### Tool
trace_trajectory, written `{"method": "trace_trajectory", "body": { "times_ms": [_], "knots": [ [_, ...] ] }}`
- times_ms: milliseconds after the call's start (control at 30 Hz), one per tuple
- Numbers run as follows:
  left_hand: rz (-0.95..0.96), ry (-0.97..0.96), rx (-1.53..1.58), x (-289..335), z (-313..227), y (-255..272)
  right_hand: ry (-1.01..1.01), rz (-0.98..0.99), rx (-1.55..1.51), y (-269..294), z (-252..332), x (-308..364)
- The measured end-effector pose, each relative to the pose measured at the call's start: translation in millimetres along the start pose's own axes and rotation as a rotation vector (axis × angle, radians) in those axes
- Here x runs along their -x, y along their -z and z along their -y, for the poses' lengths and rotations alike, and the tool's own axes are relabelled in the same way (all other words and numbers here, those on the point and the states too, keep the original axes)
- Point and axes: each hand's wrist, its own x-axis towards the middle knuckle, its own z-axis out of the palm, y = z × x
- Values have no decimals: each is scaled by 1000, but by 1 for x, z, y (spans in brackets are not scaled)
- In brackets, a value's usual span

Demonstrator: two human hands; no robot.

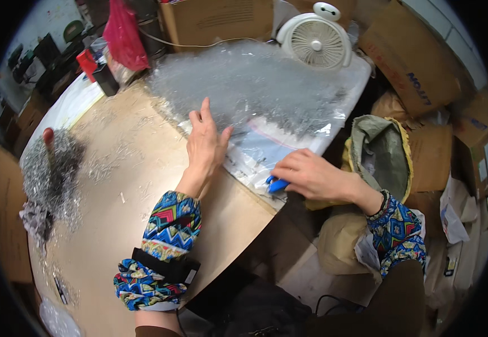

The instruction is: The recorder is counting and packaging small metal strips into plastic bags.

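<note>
My left hand (203, 140) reaches over the board-topped table, its fingers apart and nothing in them. It is beside the near edge of a wide heap of clear, thin plastic pieces (233, 78). My right hand (314, 175) is at the table's right edge, closed round a small tool with blue handles (278, 184). The tool's working end is hidden, so its kind does not show. Between the hands lies a white and pale blue plastic sheet (263, 143), partly under the heap.
Small clear slivers are scattered over the brown tabletop (103, 224), with a dense pile (47, 174) at its left. A white fan (316, 44) stands at the back right. Right of the table are an open sack (379, 146) and cardboard boxes (412, 62). A pink bag (125, 39) hangs behind.
</note>
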Motion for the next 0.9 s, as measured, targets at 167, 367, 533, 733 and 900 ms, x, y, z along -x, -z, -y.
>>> {"method": "trace_trajectory", "body": {
  "times_ms": [167, 367, 533, 733, 900],
  "knots": [
    [203, -99, 95, 50, 18, 42, 163, 22, -35, -20, 32, -31],
    [210, -104, 112, 110, 30, 74, -106, 140, -21, 1, -16, -11],
    [186, -291, 9, 120, 26, 72, -130, 73, 48, 2, -61, 14],
    [223, -320, 87, 136, 21, 67, -262, -44, 44, -34, -30, -46],
    [269, -125, 125, 178, 20, 109, -430, 80, 137, -58, -40, -92]
  ]
}}
